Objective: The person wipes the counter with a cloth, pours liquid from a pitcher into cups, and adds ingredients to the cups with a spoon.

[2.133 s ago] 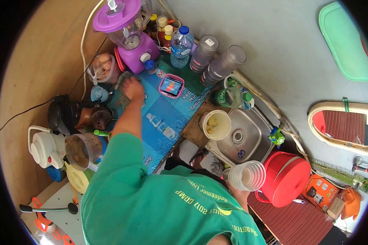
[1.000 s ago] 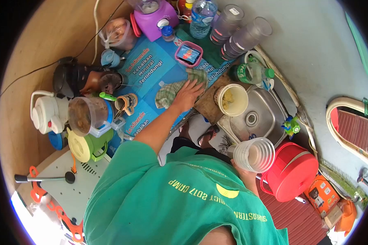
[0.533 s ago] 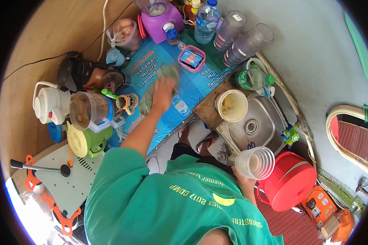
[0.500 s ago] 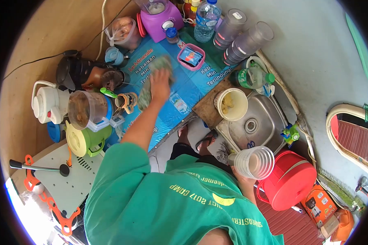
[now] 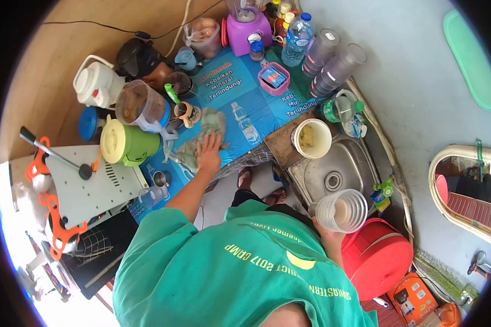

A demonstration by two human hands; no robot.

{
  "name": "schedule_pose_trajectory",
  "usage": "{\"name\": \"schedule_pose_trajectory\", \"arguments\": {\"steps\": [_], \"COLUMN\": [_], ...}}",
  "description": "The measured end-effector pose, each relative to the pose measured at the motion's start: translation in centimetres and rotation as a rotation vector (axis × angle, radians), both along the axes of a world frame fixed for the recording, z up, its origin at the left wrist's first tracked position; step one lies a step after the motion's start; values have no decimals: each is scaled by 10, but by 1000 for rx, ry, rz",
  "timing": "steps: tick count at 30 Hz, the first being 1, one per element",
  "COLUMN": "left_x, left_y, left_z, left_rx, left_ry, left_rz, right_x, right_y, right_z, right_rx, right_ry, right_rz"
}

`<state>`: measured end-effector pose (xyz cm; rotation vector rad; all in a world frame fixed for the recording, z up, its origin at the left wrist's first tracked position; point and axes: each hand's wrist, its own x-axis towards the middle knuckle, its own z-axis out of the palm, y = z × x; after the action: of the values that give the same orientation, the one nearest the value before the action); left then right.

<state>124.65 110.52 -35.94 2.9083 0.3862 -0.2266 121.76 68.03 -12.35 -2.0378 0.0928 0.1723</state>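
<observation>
On the blue printed table cover (image 5: 223, 82), my left hand (image 5: 208, 155) presses a crumpled grey-green cloth (image 5: 213, 124), its fingers over the fabric near the table's front edge. A patterned mug (image 5: 190, 114) stands just beyond the cloth. My right hand (image 5: 329, 240) grips a clear plastic container (image 5: 343, 210) with ring-like edges, held beside the sink. Whether this is one ribbed vessel or a stack is unclear, and part of my right hand is hidden behind it. A white tub (image 5: 321, 136) with yellowish contents sits on the board beside the sink (image 5: 349, 163).
Along the left stand a green jug (image 5: 128, 141), a clear tub (image 5: 142, 106) and a white flask (image 5: 95, 82). Behind are a purple blender (image 5: 248, 32), a water bottle (image 5: 298, 41) and stacked cups (image 5: 338, 71). A red lidded bucket (image 5: 376, 259) is at the right.
My left hand has drawn the cloth toward the table's front edge. The view has shifted, showing more of the left end of the table. My right hand still holds the clear container.
</observation>
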Motion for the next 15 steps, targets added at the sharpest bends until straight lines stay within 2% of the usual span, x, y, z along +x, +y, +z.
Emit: {"name": "schedule_pose_trajectory", "arguments": {"steps": [1,5,7,11,13,15], "left_x": [-10,-20,-13,16,24,21], "left_y": [7,19,17,-12,-55,-103], "left_z": [4,21,36,82,152,202], "left_rx": [5,23,55,110,-268,-631], "left_ry": [45,142,276,340,105,-174], "left_rz": [104,212,321,350,226,-31], "right_x": [1,6,11,23,29,32], "right_y": [-3,-14,-16,-19,-21,-15], "right_z": [0,4,5,15,9,11], "right_rx": [16,16,92,157,70,86], "right_ry": [-12,-79,-110,-84,-63,-60], "right_rz": [-13,48,100,166,246,215]}}
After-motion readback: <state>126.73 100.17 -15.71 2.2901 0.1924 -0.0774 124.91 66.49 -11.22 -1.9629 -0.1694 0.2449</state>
